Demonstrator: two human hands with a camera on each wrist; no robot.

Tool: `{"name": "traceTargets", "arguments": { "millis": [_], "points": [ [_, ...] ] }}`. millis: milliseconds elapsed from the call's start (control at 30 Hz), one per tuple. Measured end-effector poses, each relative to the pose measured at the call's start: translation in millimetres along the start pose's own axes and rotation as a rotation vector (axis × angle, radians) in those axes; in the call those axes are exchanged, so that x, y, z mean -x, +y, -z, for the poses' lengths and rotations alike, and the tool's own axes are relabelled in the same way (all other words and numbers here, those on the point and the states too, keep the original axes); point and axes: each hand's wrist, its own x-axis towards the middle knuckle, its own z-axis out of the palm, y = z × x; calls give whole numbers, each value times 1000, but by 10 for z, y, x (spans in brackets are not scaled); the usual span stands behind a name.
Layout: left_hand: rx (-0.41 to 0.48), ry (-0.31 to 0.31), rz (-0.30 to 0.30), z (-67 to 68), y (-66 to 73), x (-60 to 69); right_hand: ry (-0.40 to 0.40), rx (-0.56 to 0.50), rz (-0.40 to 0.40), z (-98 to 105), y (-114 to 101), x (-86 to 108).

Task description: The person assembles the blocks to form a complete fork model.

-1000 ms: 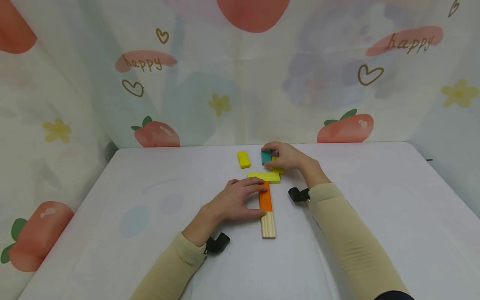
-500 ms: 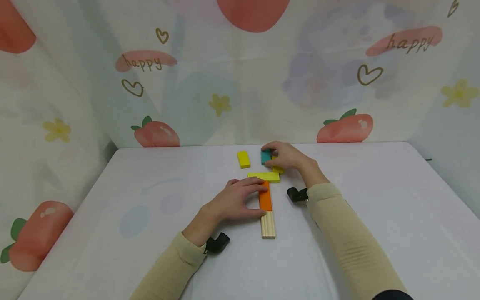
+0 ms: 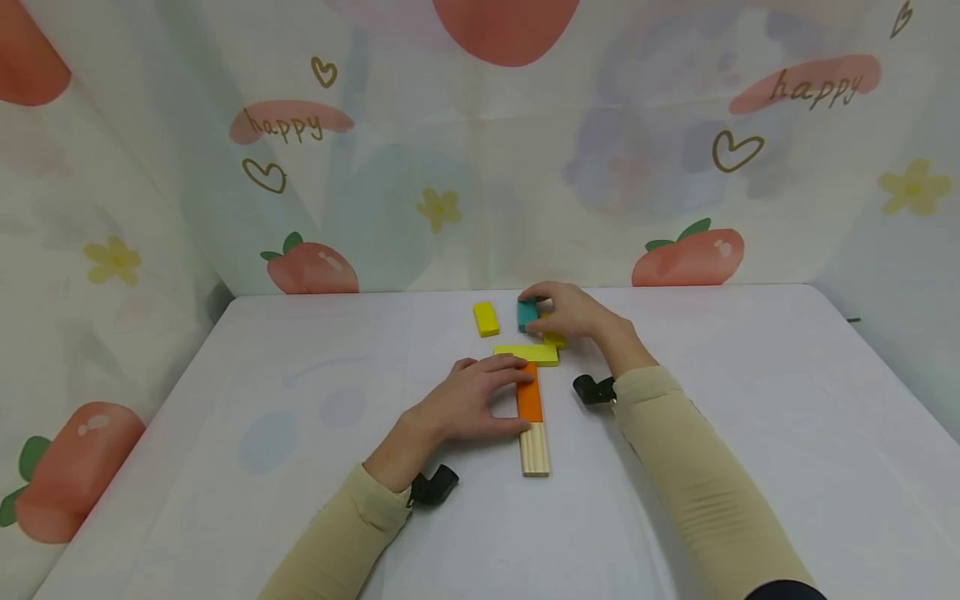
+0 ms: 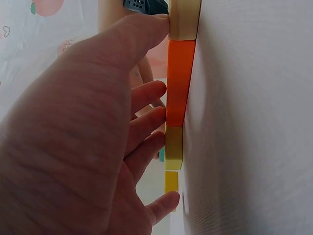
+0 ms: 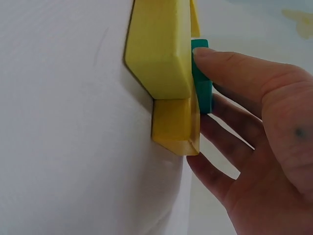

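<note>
My left hand (image 3: 468, 404) rests with spread fingers on the row of blocks: its fingertips touch the orange block (image 3: 529, 400) and its thumb lies by the plain wooden block (image 3: 535, 452). A yellow-green block (image 3: 517, 354) lies crosswise at the orange block's far end. Beyond it, my right hand (image 3: 573, 317) pinches a teal block (image 3: 527, 315) between thumb and fingers, also seen in the right wrist view, where the teal block (image 5: 201, 81) stands beside a yellow block (image 5: 171, 120). That yellow block is partly hidden by the hand in the head view.
Another yellow block (image 3: 486, 319) lies left of the teal one. The white table (image 3: 225, 500) ends at a patterned cloth wall (image 3: 487, 242) just behind the blocks. A black wrist camera (image 3: 435, 486) sits at the left wrist and another (image 3: 594, 389) at the right.
My right hand has shifted slightly left with the teal block. My left hand looks almost unmoved.
</note>
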Motion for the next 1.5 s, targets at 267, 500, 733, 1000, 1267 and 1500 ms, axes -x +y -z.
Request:
{"name": "traceTargets", "arguments": {
  "millis": [267, 500, 733, 1000, 1267, 1500],
  "points": [
    [17, -8, 12, -4, -7, -2, -28, 17, 3, -41, -2, 21],
    [11, -9, 10, -5, -3, -5, -26, 24, 19, -57, 1, 30],
    [11, -13, 20, -7, -1, -7, -30, 12, 24, -69, -18, 59],
    [-2, -7, 12, -16, -8, -7, -26, 8, 27, -59, -8, 48],
    [0, -4, 9, -14, -5, 1, -1, -3, 18, -35, 24, 17],
    [2, -9, 19, -17, -3, -3, -2, 2, 21, -47, 35, 4]
  ]
}}
